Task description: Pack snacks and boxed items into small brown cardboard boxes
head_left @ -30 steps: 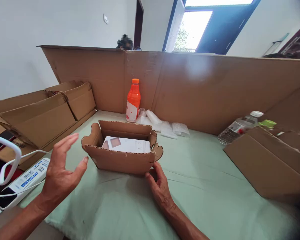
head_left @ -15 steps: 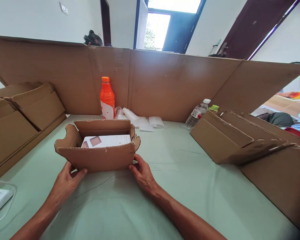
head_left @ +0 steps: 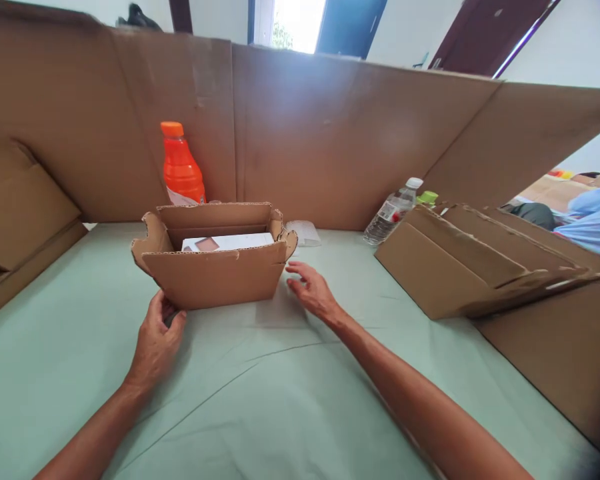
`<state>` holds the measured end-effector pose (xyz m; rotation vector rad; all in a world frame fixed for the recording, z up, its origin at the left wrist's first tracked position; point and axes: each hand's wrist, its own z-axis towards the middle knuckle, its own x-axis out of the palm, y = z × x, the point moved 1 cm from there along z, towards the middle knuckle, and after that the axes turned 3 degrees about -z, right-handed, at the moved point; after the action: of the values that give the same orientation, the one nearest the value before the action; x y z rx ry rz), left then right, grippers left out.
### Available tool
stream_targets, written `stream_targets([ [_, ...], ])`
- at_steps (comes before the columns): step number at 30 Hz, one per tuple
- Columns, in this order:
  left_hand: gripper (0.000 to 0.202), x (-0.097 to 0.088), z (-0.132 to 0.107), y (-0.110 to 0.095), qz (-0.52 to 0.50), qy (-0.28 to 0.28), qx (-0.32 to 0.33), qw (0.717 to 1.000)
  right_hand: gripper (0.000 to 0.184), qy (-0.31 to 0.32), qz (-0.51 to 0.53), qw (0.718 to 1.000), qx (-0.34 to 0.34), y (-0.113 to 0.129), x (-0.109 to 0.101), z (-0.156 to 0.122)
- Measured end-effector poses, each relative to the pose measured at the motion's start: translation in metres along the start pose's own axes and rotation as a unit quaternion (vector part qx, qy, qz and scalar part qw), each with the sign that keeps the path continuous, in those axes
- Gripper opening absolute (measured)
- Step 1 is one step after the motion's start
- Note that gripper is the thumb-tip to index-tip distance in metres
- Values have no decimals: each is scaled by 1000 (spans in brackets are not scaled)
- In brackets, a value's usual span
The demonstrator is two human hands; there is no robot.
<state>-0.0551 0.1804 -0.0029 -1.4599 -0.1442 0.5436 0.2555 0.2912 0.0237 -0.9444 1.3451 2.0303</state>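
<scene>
An open brown cardboard box (head_left: 220, 277) stands on the green cloth, its flaps raised. Inside it lies a white carton (head_left: 240, 241) with a pinkish square print; the front wall hides its lower part. My left hand (head_left: 157, 340) is at the box's lower left corner, thumb and fingers apart; whether the fingertips still touch the cardboard I cannot tell. To the right of the box, my right hand (head_left: 313, 290) is open, its loosely curved fingers just off the side wall with nothing in them.
An orange bottle (head_left: 183, 163) stands behind the box against a tall cardboard panel (head_left: 325, 133). Clear plastic wrapping (head_left: 304, 233) lies to its right. A clear bottle (head_left: 393, 213) leans by a green-capped one (head_left: 427, 198). Cardboard boxes flank the left (head_left: 25, 213) and right (head_left: 455, 273).
The box sits farther back, now covering much of the plastic wrapping. My right hand has come off its side and opened. The camera view has tilted down and shifted.
</scene>
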Motion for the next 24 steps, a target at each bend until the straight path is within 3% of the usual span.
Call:
stream_targets([
  [7, 52, -4, -2, 7, 57, -6, 3, 998, 39, -24, -145, 989, 28, -50, -22, 79],
  [11, 59, -3, -1, 12, 36, -11, 11, 999, 45, -68, -157, 984, 52, -54, -32, 93],
  [14, 65, -2, 0, 15, 25, -15, 13, 999, 45, -135, -143, 979, 57, -44, -54, 69],
  [18, 71, 0, 2, 17, -9, -10, 22, 1000, 37, -212, -84, 972, 63, -22, -96, 7],
  [21, 73, 0, 4, 13, -7, -24, 31, 999, 32, -237, 92, 964, 75, 2, -117, -45],
  [24, 74, -5, -5, -1, 75, -83, 101, 989, 33, -194, 266, 938, 113, 30, -121, -88],
])
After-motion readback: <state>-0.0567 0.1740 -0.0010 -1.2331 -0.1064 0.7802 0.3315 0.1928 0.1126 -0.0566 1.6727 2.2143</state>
